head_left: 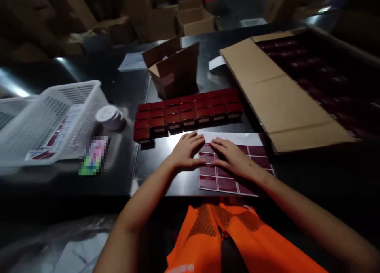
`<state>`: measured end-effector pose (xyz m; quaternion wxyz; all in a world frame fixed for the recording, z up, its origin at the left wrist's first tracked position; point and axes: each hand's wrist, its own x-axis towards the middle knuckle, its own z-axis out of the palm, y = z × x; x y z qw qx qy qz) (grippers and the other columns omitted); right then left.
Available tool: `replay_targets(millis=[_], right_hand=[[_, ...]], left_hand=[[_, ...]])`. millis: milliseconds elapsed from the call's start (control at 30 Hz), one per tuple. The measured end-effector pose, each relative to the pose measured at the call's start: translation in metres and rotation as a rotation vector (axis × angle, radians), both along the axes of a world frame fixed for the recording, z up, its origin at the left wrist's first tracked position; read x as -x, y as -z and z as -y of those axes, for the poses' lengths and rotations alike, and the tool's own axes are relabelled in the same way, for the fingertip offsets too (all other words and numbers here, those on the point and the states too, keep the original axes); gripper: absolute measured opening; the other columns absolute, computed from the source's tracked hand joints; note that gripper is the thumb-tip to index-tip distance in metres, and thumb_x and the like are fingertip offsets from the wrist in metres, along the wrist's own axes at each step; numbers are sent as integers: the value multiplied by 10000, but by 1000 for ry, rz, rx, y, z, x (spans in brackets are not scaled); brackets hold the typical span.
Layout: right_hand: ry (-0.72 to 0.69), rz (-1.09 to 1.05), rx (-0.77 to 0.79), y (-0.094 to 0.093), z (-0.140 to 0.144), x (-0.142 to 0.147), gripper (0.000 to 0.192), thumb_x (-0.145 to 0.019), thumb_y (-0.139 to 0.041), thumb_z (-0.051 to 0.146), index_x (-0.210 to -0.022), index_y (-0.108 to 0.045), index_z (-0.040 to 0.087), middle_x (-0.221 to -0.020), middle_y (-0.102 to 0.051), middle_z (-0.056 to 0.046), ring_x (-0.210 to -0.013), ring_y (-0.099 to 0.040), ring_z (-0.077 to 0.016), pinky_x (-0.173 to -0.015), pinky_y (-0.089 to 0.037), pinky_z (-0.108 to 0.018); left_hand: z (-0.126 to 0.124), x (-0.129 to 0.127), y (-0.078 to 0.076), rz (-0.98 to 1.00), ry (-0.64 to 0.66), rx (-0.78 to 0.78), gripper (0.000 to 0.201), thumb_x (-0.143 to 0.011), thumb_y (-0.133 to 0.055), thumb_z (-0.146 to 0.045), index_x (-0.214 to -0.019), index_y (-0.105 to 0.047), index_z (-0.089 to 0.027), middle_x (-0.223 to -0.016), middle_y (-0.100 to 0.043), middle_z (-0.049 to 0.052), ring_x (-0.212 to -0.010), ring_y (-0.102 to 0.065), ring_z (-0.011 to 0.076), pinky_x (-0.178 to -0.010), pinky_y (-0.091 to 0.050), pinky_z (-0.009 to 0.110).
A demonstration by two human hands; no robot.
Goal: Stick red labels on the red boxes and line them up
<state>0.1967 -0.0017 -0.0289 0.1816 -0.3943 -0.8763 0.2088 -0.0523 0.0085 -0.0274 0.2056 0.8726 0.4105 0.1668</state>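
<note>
Head camera: both hands lie flat with fingers spread on a sheet of dark red labels (234,174), the left hand (185,150) at its left edge, the right hand (234,158) on the middle. Just beyond the fingertips stand rows of small red boxes (187,110). If a palm slides, I think the sheet may crease, or a label corner may lift.

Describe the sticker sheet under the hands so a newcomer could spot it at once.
Start at the dark table and find the block of small red boxes at its middle. Just in front of them lies the sticker sheet, flat under the left hand and right hand. Unlike the boxes, it is a thin white sheet gridded with dark red labels.
</note>
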Motion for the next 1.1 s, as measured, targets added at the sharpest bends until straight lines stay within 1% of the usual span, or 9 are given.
replay_targets(millis=[133, 233, 433, 533, 633, 700, 767, 900, 1100], right_hand=[[40, -52, -130, 26, -13, -7, 528, -992, -453, 524, -1347, -592, 158, -1322, -610, -219, -1185, -609, -399, -985, -507, -589], [60, -31, -149, 37, -27, -7, 545, -989, -413, 549, -1367, -585, 195, -1278, -635, -207, -1146, -616, -429, -956, -495, -598], [98, -71, -120, 36, -28, -3, 607, -902, -423, 689, -1411, -540, 379, -1145, -691, -146, -1033, -636, -433, -815, -463, -600], [153, -54, -112, 32, -29, 2, 620, -898, -397, 728, -1344, -605, 350, -1065, -703, -145, -984, -638, -437, -792, -454, -599], [203, -152, -83, 18, -21, 7, 564, -881, -545, 709, -1178, -706, 258, -993, -720, -140, -898, -670, -370, -789, -508, -524], [223, -240, -20, 10, -14, 10, 532, -864, -633, 657, -1125, -723, 202, -983, -716, -138, -905, -673, -353, -813, -530, -525], [269, -213, -21, 9, -10, 11, 448, -872, -688, 572, -1129, -723, 206, -997, -711, -106, -921, -673, -303, -840, -549, -482], [343, -198, -39, 14, -9, 7, 420, -732, -888, 353, -1090, -739, 193, -1056, -675, -94, -994, -647, -273, -890, -546, -426], [317, -259, -48, 16, -1, 8, 434, -741, -891, 282, -1143, -734, 236, -1055, -699, -82, -1007, -642, -279, -919, -505, -456]], left_hand=[[-4, -9, 4, -67, 12, -33, 723, -871, -601, -612, -1430, -494, -167, -1535, -472, 111, -1466, -340, 328, -1175, -292, 509], [-13, -10, 6, -150, 5, -57, 695, -918, -546, -568, -1471, -440, -160, -1580, -414, 80, -1507, -263, 302, -1191, -257, 502], [-14, -11, 4, -172, -26, -75, 704, -873, -610, -559, -1441, -494, -159, -1505, -506, 86, -1420, -370, 327, -1160, -296, 480], [-17, -8, 7, -105, -7, -59, 720, -845, -652, -570, -1427, -509, -171, -1427, -572, 106, -1357, -435, 323, -1131, -328, 488], [-11, -11, 6, -2, -16, -16, 713, -814, -702, -573, -1376, -553, -161, -1327, -633, 137, -1293, -504, 297, -1103, -365, 454], [-5, -14, 4, 53, -111, 13, 714, -760, -764, -565, -1328, -589, -169, -1290, -650, 136, -1266, -527, 303, -1101, -372, 461], [-3, -14, 5, 61, -217, 19, 673, -725, -808, -528, -1283, -617, -205, -1313, -633, 116, -1283, -519, 308, -1106, -379, 464], [-6, -13, 9, 90, -192, 27, 607, -736, -819, -439, -1262, -618, -212, -1281, -640, 121, -1284, -519, 331, -1090, -388, 518], [-3, -14, 4, 30, -219, 7, 543, -739, -814, -455, -1204, -647, -228, -1252, -664, 109, -1286, -532, 329, -1086, -410, 516]])
